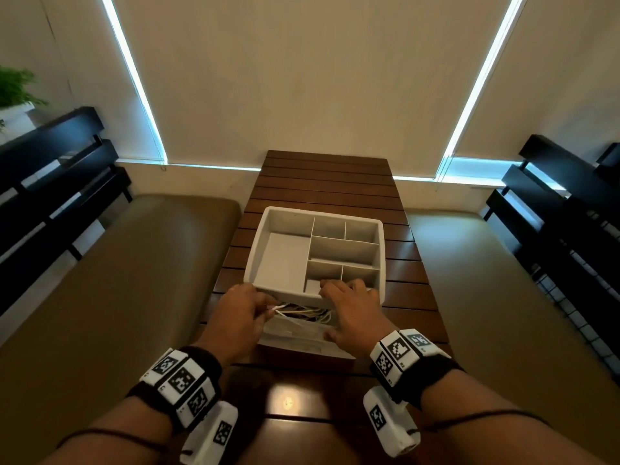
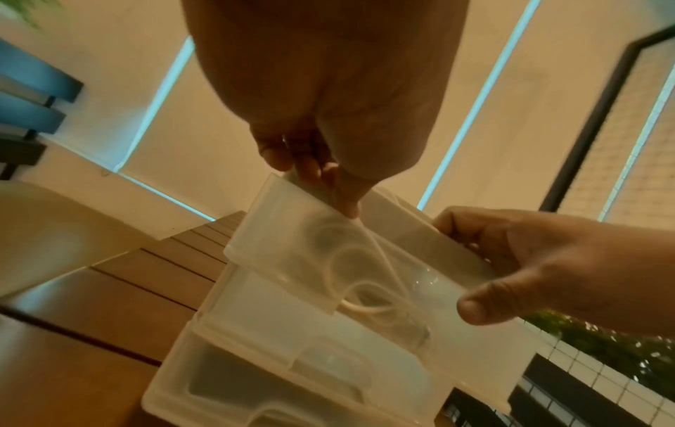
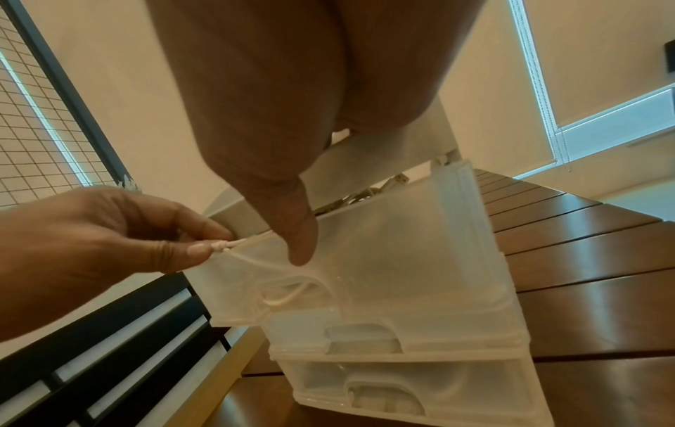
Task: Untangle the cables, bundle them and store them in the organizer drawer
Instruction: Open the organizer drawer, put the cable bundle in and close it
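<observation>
A white organizer [image 1: 255,250] with an open compartment tray on top stands on the wooden table. Its translucent top drawer [image 1: 295,333] is pulled out toward me, and a loose tangle of white cables [image 1: 302,312] lies in it. My left hand [image 1: 268,308] pinches one white cable end [image 3: 226,245] between thumb and fingertips at the drawer's left corner. My right hand [image 1: 330,310] holds the drawer front, thumb [image 3: 299,239] pressed on its face and fingers curled over the top. Through the drawer wall a cable loop [image 2: 361,289] shows.
Two more translucent drawers [image 3: 365,338] sit shut below the open one. The slatted table [image 1: 322,182] runs away from me to the wall. Tan cushioned benches [image 1: 117,280] flank it, with black slatted backrests [image 1: 50,182] and a plant [image 1: 13,88] at the far left.
</observation>
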